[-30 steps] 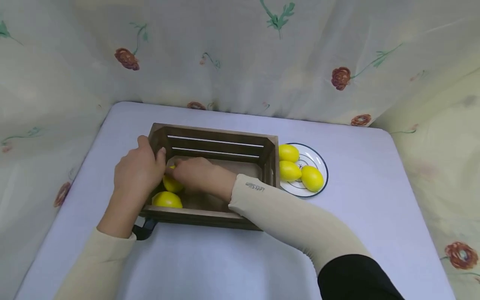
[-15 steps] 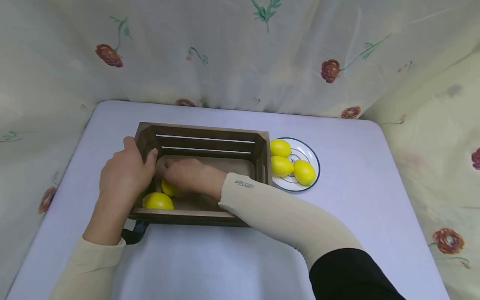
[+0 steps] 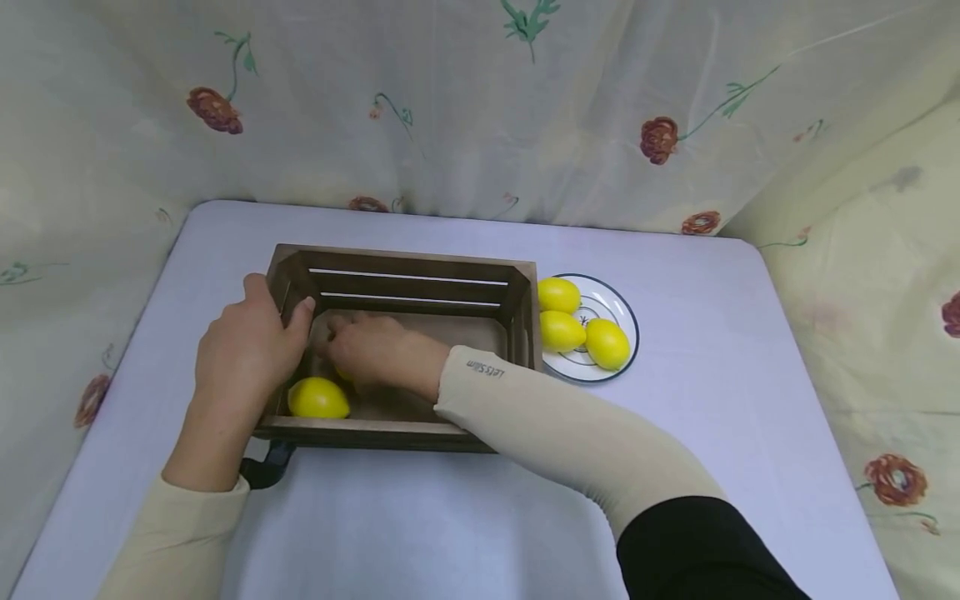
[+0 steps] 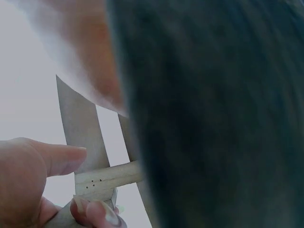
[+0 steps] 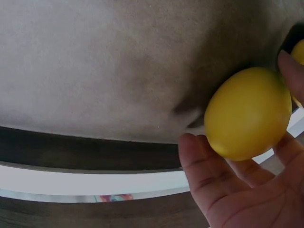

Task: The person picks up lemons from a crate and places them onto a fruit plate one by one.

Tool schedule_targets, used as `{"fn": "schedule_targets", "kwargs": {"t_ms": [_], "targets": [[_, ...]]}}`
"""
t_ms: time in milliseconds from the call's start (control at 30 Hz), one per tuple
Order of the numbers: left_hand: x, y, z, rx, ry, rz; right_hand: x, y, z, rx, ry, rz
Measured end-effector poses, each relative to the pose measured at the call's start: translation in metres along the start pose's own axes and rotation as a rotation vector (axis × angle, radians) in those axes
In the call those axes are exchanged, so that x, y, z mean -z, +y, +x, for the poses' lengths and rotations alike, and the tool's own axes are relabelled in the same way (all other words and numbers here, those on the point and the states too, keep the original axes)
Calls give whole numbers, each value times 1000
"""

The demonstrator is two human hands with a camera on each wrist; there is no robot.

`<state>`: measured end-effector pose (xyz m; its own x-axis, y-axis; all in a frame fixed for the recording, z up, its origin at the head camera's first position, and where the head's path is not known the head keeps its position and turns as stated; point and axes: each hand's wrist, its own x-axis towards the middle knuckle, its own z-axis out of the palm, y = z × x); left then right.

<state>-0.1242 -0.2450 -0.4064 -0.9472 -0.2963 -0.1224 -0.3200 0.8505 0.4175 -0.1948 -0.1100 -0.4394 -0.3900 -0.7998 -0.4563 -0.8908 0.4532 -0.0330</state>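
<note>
A brown slatted wooden crate [image 3: 420,427] stands on the table. My left hand [image 3: 247,346] grips its left end; in the left wrist view, thumb and fingers lie on either side of the wooden rim [image 4: 104,180]. Inside the crate, my right hand [image 3: 378,350] holds a yellow lemon [image 5: 249,114] low over the floor, the thumb at one side and fingers curled beneath. From the head, that lemon is mostly hidden behind the hand. Another lemon [image 3: 318,398] lies in the crate's near left corner.
A white plate [image 3: 624,337] with a dark rim, bearing three lemons [image 3: 607,343], sits against the crate's right side. A pale cloth covers the table [image 3: 720,400]. Flowered curtains [image 3: 450,125] hang behind and at both sides.
The head view has shifted, so the scene sits further left. My right hand has moved slightly over its lemon, hiding more of it. My left hand stays on the crate's end.
</note>
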Motion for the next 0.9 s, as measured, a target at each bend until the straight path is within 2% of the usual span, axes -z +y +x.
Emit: {"fn": "schedule_targets", "kwargs": {"t_ms": [567,733,900], "targets": [[-2,-1,0,3,11,-9,0,3,0,-71,29,-25],[-3,-1,1,2,10,-17,-1,4,-1,-143,9,6],[-3,-1,0,11,0,-15,-1,3,-2,-218,0,-43]]}}
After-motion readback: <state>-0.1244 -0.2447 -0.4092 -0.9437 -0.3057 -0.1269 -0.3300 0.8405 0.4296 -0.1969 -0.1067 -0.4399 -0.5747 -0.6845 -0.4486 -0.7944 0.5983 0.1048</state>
